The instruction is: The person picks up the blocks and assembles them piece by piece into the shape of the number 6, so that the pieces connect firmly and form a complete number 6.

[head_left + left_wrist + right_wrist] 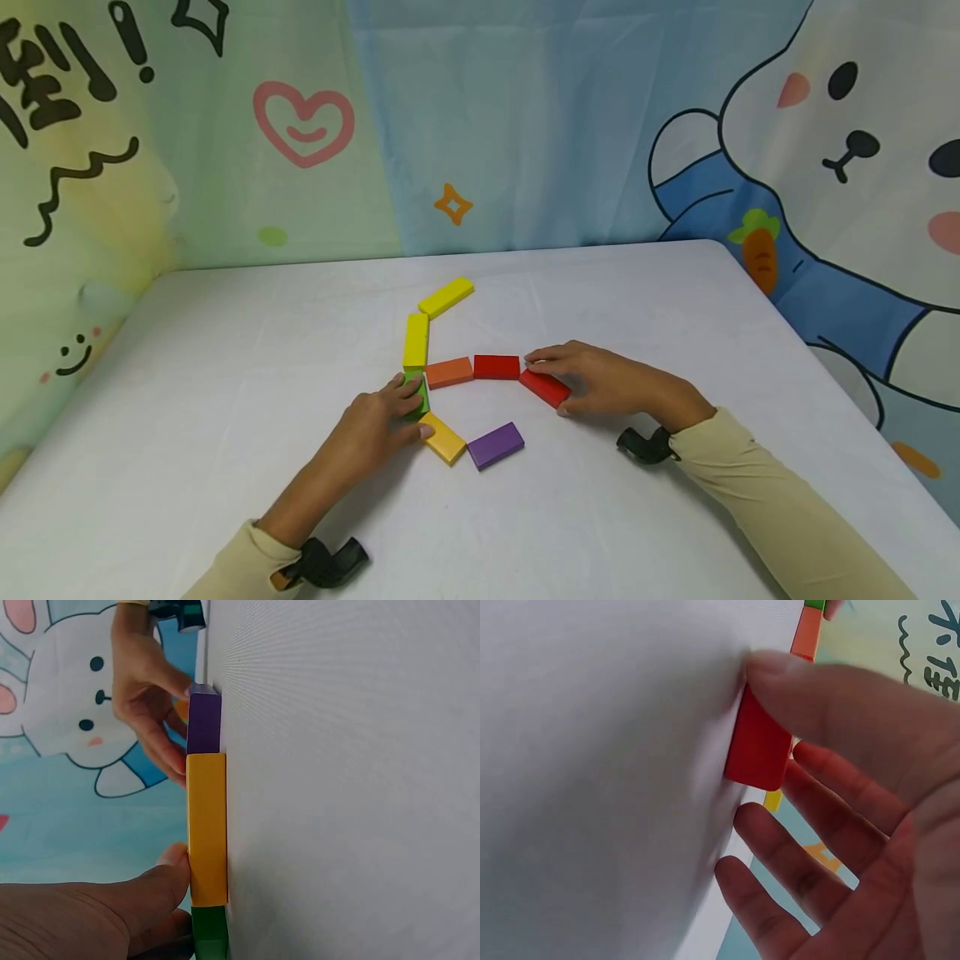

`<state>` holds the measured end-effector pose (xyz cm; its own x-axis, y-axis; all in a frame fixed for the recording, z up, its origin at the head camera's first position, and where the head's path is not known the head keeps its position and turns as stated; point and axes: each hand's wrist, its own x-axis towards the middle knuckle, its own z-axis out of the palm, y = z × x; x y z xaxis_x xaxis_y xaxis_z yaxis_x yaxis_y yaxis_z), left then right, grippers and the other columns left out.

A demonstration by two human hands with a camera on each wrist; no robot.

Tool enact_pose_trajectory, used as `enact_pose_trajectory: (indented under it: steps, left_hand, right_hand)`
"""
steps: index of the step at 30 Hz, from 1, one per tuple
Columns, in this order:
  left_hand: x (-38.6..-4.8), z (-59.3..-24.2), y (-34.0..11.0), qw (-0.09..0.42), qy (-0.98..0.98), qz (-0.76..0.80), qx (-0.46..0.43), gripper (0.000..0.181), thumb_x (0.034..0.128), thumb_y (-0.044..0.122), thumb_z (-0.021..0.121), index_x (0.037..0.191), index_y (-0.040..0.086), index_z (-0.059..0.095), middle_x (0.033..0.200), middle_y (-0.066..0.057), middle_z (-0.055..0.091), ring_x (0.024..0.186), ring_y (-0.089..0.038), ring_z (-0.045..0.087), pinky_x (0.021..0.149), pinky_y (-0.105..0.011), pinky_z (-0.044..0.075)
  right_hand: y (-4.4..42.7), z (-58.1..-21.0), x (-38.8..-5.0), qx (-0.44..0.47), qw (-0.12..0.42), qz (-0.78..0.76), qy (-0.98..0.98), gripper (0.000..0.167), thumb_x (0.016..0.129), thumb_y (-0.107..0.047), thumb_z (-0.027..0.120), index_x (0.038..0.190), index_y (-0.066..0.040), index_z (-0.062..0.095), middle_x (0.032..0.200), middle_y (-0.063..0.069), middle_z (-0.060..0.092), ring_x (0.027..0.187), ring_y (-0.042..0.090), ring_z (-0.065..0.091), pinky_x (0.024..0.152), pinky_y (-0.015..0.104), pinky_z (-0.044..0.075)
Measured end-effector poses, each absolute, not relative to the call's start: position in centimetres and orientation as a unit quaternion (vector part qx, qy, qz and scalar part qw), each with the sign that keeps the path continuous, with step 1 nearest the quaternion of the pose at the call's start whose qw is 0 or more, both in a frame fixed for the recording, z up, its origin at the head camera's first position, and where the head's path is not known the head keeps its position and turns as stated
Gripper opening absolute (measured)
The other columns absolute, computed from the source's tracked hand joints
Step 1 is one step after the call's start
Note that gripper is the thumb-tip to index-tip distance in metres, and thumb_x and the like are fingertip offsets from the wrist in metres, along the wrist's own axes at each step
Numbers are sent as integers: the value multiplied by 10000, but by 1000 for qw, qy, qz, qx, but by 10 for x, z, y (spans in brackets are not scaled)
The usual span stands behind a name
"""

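Several coloured blocks run end to end in a branching line on the white table in the head view. My left hand (pixel 378 421) rests its fingers on the green block (pixel 423 398), its thumb touching the amber block (pixel 446 440). My right hand (pixel 611 377) pinches the outermost red block (pixel 544 387) between thumb and fingers; in the right wrist view its thumb lies across that block (pixel 757 742). The other red block (pixel 497 367) joins an orange block (pixel 450 372). A purple block (pixel 496 447) meets the amber one's end.
Two yellow blocks, one upright in the line (pixel 416 342) and one slanting (pixel 447 297), lead toward the back of the table (pixel 225 375). A printed cloth backdrop (pixel 525 125) hangs behind. Black wrist cameras hang from both wrists, the right one (pixel 645 446) near the tabletop.
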<state>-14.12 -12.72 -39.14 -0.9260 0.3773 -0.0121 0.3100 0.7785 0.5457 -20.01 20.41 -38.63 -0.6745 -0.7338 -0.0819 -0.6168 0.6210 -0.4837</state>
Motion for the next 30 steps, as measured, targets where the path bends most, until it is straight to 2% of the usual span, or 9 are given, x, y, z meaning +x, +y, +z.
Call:
enact_pose_trajectory:
  steps: [9,18,24,30]
  left_hand:
    - [-140,-390,-129,58,939,281,188,558,828,233,778,1297,-3,589,1423,-115,491,1376,-325,346,1038,-560,346]
    - [-140,-391,-129,57,937,285,193,563,828,225,778,1300,-10,583,1424,-117,490,1378,-322,344,1039,-551,349]
    - [-141,-391,-129,56,940,279,191,563,825,232,781,1296,-9,587,1422,-116,493,1374,-326,350,1034,-548,356]
    - [-141,-392,-129,58,937,286,192,566,823,224,781,1299,-11,583,1423,-114,491,1381,-324,337,1041,-552,345]
  right_hand:
    - [201,-386,-198,-362,132,-209,899,629,823,-216,796,1382,-67,549,1404,64,484,1281,274,428,1015,453,423]
    - [203,-387,-193,-354,105,-244,897,575,794,-282,823,1293,-66,636,1247,44,543,1164,231,501,949,406,482]
    - [199,-388,-188,-346,107,-258,896,590,780,-376,821,1266,-84,661,1220,16,552,1161,221,505,947,402,485]
    - [191,-387,-182,-339,103,-262,898,595,768,-368,832,1254,-68,666,1214,12,558,1153,212,514,936,383,493]
